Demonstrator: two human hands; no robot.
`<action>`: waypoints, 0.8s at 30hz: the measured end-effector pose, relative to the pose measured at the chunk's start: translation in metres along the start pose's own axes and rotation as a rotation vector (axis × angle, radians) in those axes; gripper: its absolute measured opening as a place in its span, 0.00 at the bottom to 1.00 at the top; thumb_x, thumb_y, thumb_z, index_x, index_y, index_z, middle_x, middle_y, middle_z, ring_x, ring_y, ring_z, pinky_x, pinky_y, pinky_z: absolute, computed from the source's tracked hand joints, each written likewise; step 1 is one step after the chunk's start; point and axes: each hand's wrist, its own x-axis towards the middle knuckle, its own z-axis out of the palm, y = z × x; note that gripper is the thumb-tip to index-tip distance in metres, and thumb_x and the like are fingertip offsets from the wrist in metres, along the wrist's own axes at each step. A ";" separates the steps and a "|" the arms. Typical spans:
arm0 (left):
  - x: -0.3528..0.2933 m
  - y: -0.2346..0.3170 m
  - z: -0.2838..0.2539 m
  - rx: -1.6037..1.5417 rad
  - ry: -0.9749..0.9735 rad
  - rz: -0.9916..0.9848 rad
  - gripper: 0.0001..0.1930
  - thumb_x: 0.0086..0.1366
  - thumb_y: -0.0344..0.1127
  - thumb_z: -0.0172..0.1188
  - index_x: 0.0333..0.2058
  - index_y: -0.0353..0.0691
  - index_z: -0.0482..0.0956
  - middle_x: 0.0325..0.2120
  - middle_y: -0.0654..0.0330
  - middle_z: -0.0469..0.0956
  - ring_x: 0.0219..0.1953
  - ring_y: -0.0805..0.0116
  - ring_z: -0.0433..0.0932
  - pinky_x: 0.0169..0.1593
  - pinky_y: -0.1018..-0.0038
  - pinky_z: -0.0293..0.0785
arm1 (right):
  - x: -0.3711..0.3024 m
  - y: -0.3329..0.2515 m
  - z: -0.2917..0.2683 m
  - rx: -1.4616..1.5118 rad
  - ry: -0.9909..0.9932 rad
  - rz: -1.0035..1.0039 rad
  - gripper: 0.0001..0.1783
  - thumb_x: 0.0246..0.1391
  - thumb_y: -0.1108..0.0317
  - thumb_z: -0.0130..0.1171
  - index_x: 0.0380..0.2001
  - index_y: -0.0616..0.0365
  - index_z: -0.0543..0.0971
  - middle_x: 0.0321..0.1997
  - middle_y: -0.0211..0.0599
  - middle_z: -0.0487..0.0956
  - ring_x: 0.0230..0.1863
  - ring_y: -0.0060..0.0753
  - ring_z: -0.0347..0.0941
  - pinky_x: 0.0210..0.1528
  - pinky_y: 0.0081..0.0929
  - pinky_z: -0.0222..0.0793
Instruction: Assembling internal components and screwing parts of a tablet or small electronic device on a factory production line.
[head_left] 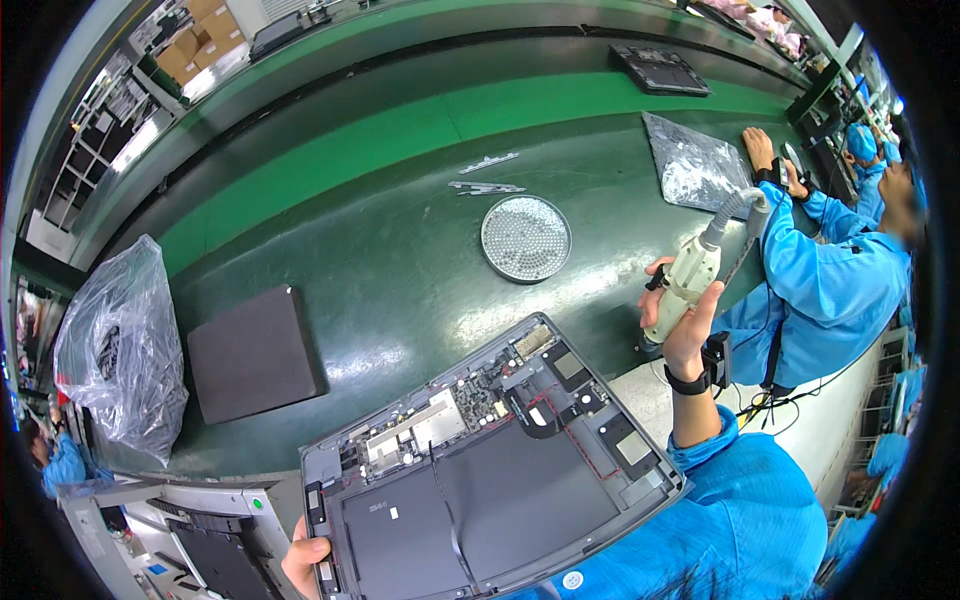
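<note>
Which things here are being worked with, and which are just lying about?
In use:
opened laptop base, in the left hand
pale hand tool, in the right hand
perhaps the round dish

Seemingly lying about:
plastic bag
dark pad
silvery strips

Green bench; on it, dotted round dish, thin strips, dark slab, clear plastic bag, greyish sheet.
</note>
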 end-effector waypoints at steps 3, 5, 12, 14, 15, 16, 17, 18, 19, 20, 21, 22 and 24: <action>0.000 0.000 -0.008 0.004 -0.025 0.004 0.30 0.56 0.34 0.51 0.57 0.24 0.66 0.46 0.44 0.77 0.43 0.58 0.80 0.47 0.71 0.76 | 0.001 -0.002 0.003 -0.003 0.011 0.003 0.52 0.58 0.22 0.21 0.44 0.66 0.70 0.11 0.30 0.67 0.12 0.24 0.63 0.24 0.20 0.66; -0.001 0.001 -0.010 0.029 -0.019 -0.002 0.30 0.55 0.34 0.51 0.57 0.25 0.67 0.46 0.45 0.77 0.44 0.58 0.80 0.47 0.71 0.76 | 0.005 -0.001 0.003 -0.003 0.014 0.006 0.52 0.58 0.22 0.21 0.44 0.66 0.70 0.12 0.30 0.67 0.12 0.24 0.63 0.24 0.20 0.66; 0.001 -0.013 -0.005 0.198 0.126 0.234 0.37 0.50 0.29 0.55 0.62 0.27 0.62 0.55 0.45 0.72 0.55 0.55 0.73 0.60 0.66 0.68 | 0.044 -0.005 -0.014 0.050 -0.099 0.356 0.41 0.66 0.34 0.30 0.47 0.66 0.73 0.18 0.34 0.74 0.17 0.26 0.71 0.25 0.22 0.71; 0.003 -0.024 -0.030 0.280 0.198 0.344 0.33 0.52 0.28 0.57 0.59 0.29 0.65 0.50 0.49 0.74 0.49 0.58 0.75 0.54 0.69 0.69 | 0.060 0.002 -0.028 0.008 -0.169 0.405 0.30 0.68 0.45 0.41 0.48 0.66 0.72 0.20 0.36 0.76 0.20 0.28 0.75 0.24 0.24 0.73; 0.011 -0.033 -0.051 0.320 0.269 0.411 0.26 0.54 0.27 0.59 0.54 0.30 0.72 0.43 0.51 0.78 0.42 0.61 0.77 0.47 0.70 0.72 | 0.063 -0.006 -0.023 -0.128 -0.137 0.425 0.19 0.64 0.58 0.52 0.48 0.65 0.71 0.22 0.37 0.77 0.21 0.29 0.76 0.24 0.26 0.74; 0.015 -0.036 -0.050 0.346 0.317 0.444 0.27 0.54 0.27 0.58 0.55 0.30 0.72 0.43 0.51 0.78 0.42 0.60 0.77 0.47 0.70 0.73 | 0.065 -0.006 -0.022 -0.161 -0.119 0.455 0.17 0.62 0.62 0.55 0.47 0.64 0.71 0.22 0.37 0.77 0.20 0.29 0.76 0.23 0.27 0.75; 0.017 -0.039 -0.043 0.365 0.355 0.461 0.27 0.53 0.27 0.58 0.55 0.30 0.71 0.43 0.51 0.78 0.42 0.60 0.77 0.47 0.70 0.73 | 0.069 -0.002 -0.024 -0.196 -0.099 0.480 0.16 0.60 0.65 0.58 0.46 0.64 0.71 0.22 0.36 0.77 0.19 0.30 0.76 0.22 0.28 0.75; 0.016 -0.040 -0.034 0.384 0.398 0.474 0.28 0.53 0.28 0.58 0.55 0.30 0.71 0.43 0.51 0.78 0.43 0.60 0.77 0.48 0.70 0.73 | 0.070 0.004 -0.023 -0.258 -0.130 0.453 0.16 0.59 0.65 0.60 0.45 0.63 0.71 0.22 0.36 0.78 0.19 0.29 0.76 0.22 0.28 0.75; 0.015 -0.043 -0.031 0.387 0.415 0.479 0.28 0.53 0.28 0.58 0.56 0.30 0.70 0.44 0.50 0.77 0.43 0.60 0.77 0.48 0.69 0.73 | 0.071 0.006 -0.023 -0.320 -0.154 0.430 0.16 0.58 0.65 0.61 0.43 0.63 0.71 0.22 0.36 0.78 0.19 0.29 0.77 0.22 0.28 0.75; 0.016 -0.043 -0.027 0.390 0.433 0.488 0.29 0.52 0.29 0.58 0.56 0.30 0.70 0.44 0.50 0.77 0.43 0.60 0.77 0.48 0.69 0.73 | 0.070 0.001 -0.020 -0.448 -0.164 0.406 0.18 0.57 0.62 0.62 0.43 0.63 0.72 0.23 0.38 0.79 0.19 0.29 0.77 0.23 0.28 0.75; 0.015 -0.042 -0.030 0.388 0.437 0.494 0.29 0.52 0.29 0.57 0.56 0.29 0.69 0.44 0.50 0.77 0.43 0.60 0.77 0.48 0.69 0.73 | 0.068 -0.002 -0.015 -0.566 -0.179 0.397 0.20 0.56 0.59 0.63 0.43 0.63 0.72 0.23 0.39 0.80 0.20 0.29 0.78 0.24 0.28 0.76; 0.018 -0.041 -0.030 0.386 0.431 0.497 0.30 0.52 0.29 0.57 0.56 0.29 0.69 0.44 0.49 0.77 0.44 0.59 0.78 0.49 0.69 0.73 | 0.068 -0.007 -0.014 -0.676 -0.180 0.359 0.22 0.54 0.57 0.64 0.43 0.63 0.73 0.24 0.40 0.81 0.21 0.30 0.79 0.26 0.29 0.76; 0.025 -0.045 -0.029 0.378 0.411 0.506 0.31 0.51 0.30 0.57 0.57 0.29 0.68 0.45 0.49 0.77 0.44 0.59 0.78 0.49 0.69 0.73 | 0.066 -0.018 -0.010 -0.791 -0.177 0.312 0.27 0.52 0.53 0.64 0.46 0.64 0.73 0.27 0.47 0.82 0.25 0.42 0.81 0.32 0.35 0.77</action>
